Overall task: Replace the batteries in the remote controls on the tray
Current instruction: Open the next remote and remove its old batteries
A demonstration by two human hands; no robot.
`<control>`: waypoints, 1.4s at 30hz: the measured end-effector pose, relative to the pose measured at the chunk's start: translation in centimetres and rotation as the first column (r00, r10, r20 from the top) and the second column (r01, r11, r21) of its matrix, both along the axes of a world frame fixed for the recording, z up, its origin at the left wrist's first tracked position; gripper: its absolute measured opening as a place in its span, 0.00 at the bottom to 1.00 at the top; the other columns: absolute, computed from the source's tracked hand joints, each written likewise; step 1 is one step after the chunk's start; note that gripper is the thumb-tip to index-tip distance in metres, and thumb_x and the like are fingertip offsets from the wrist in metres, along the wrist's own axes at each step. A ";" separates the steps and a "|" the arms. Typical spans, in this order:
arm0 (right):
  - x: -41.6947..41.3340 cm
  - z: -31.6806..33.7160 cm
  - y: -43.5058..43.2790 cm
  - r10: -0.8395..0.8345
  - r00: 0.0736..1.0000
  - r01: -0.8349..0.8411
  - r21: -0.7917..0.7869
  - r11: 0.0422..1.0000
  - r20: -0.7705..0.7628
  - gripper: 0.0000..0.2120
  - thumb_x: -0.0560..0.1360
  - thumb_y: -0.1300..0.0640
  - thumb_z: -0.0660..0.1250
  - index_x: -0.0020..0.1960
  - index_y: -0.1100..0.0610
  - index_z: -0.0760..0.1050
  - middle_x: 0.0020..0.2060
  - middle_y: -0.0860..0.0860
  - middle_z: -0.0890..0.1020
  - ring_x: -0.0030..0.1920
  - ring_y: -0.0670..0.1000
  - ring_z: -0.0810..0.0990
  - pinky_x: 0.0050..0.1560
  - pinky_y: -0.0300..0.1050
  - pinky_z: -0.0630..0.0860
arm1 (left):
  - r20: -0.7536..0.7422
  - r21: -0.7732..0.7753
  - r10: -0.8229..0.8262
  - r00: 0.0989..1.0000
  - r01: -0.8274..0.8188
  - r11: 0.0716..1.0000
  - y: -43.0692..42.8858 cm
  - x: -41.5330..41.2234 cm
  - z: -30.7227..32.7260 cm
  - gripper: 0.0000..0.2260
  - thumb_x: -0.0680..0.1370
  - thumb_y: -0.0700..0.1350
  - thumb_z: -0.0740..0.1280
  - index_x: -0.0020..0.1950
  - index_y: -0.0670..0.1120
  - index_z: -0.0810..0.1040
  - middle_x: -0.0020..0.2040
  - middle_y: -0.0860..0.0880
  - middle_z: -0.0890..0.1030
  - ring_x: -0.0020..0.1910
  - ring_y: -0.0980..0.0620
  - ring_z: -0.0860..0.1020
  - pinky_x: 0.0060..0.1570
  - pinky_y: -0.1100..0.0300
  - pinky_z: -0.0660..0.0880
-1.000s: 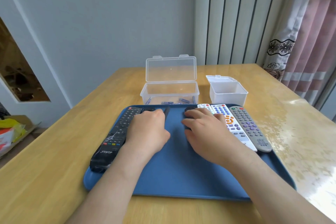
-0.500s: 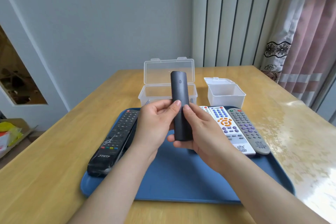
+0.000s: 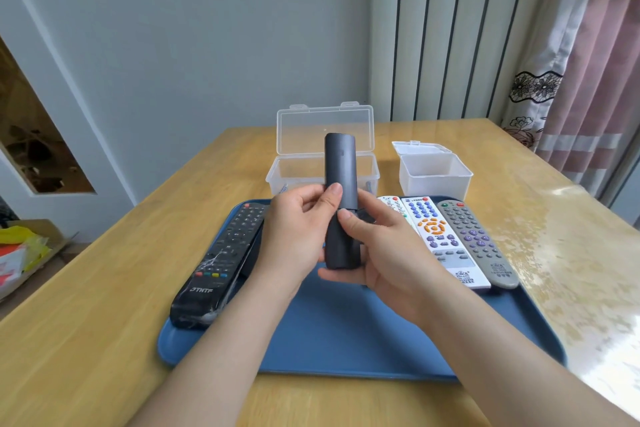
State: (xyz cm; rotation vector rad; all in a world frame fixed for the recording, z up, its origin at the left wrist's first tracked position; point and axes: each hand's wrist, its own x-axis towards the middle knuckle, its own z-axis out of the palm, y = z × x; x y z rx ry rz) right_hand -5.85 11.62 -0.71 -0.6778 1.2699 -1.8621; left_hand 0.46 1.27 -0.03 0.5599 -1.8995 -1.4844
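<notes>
Head view shows your left hand [image 3: 294, 232] and right hand [image 3: 384, 250] both wrapped round the lower half of the slim dark remote [image 3: 341, 166], upright above the blue tray [image 3: 346, 340]; it looks light, hard and slippery, so hold its sides tight and push with your thumbs.

A slim black remote [image 3: 340, 177] is held upright above the blue tray [image 3: 346, 340] by the left hand [image 3: 298, 232] and right hand [image 3: 377, 250], both thumbs pressed on its back.
</notes>
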 end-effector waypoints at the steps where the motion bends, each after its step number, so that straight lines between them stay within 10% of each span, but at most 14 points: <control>1: -0.1 0.1 0.0 -0.015 1.000 0.015 -0.021 1.000 0.019 0.12 0.81 0.60 0.62 0.62 0.50 0.76 0.49 0.55 0.85 0.46 0.58 0.84 0.47 0.61 0.82 | 0.007 -0.180 0.050 0.999 -0.047 0.983 -0.3 0.0 -0.1 0.11 0.76 0.51 0.69 0.56 0.49 0.79 0.47 0.50 0.82 0.45 0.50 0.81 0.40 0.49 0.81; 5: -1.2 0.9 0.6 -0.122 0.977 0.138 -0.081 0.987 0.177 0.09 0.81 0.64 0.60 0.60 0.57 0.72 0.52 0.62 0.83 0.40 0.59 0.85 0.43 0.58 0.83 | 0.021 -0.674 -0.070 0.997 0.066 0.736 -0.1 0.5 -0.1 0.25 0.69 0.50 0.76 0.65 0.52 0.76 0.58 0.55 0.75 0.54 0.60 0.73 0.52 0.73 0.69; 10: -2.1 1.6 1.4 -0.199 0.953 0.216 -0.052 0.975 0.228 0.07 0.82 0.61 0.57 0.58 0.60 0.71 0.44 0.62 0.79 0.29 0.57 0.81 0.30 0.50 0.80 | 0.136 -0.857 -0.019 0.990 0.128 0.500 0.7 0.3 -0.7 0.27 0.69 0.60 0.67 0.65 0.47 0.78 0.62 0.51 0.80 0.58 0.50 0.77 0.58 0.54 0.75; 20: -2.9 1.2 1.0 -0.310 0.938 0.304 0.066 0.951 0.155 0.09 0.84 0.56 0.55 0.54 0.54 0.74 0.40 0.56 0.85 0.36 0.56 0.83 0.40 0.49 0.82 | -0.067 -0.558 0.051 0.996 -0.080 0.826 -1.1 1.2 1.4 0.10 0.81 0.43 0.59 0.47 0.51 0.80 0.34 0.50 0.80 0.30 0.60 0.79 0.34 0.65 0.75; 27: -2.6 1.6 1.0 -0.256 0.940 0.267 -0.019 0.964 0.227 0.12 0.80 0.66 0.52 0.48 0.58 0.74 0.46 0.62 0.85 0.40 0.58 0.80 0.42 0.48 0.76 | 0.722 -0.306 -0.204 0.661 0.569 0.763 -3.1 3.2 2.0 0.09 0.76 0.52 0.63 0.44 0.57 0.84 0.44 0.57 0.84 0.47 0.57 0.80 0.55 0.53 0.76; 33: -2.3 1.2 0.7 -0.220 0.959 0.226 -0.017 0.974 0.178 0.15 0.72 0.69 0.52 0.49 0.62 0.76 0.43 0.59 0.84 0.39 0.55 0.81 0.43 0.48 0.73 | 0.005 -0.635 -0.062 0.998 0.051 0.771 -0.2 1.3 1.4 0.03 0.72 0.43 0.70 0.42 0.51 0.80 0.39 0.55 0.80 0.38 0.55 0.76 0.39 0.63 0.73; 37: -2.0 1.1 0.5 -0.190 0.967 0.197 -0.020 0.980 0.169 0.14 0.70 0.70 0.53 0.46 0.60 0.75 0.35 0.57 0.76 0.35 0.53 0.78 0.33 0.41 0.73 | 0.032 -0.802 -0.134 0.990 0.105 0.589 1.9 0.6 0.3 0.11 0.69 0.41 0.71 0.50 0.48 0.77 0.46 0.55 0.77 0.46 0.55 0.74 0.48 0.60 0.73; 42: -1.9 1.1 0.6 -0.180 0.970 0.186 -0.022 0.982 0.163 0.11 0.70 0.70 0.54 0.38 0.60 0.74 0.33 0.56 0.77 0.36 0.53 0.80 0.35 0.45 0.76 | 0.078 -0.729 -0.136 0.988 0.149 0.668 1.3 0.5 -0.1 0.15 0.69 0.41 0.73 0.51 0.52 0.72 0.47 0.56 0.75 0.45 0.55 0.75 0.46 0.60 0.74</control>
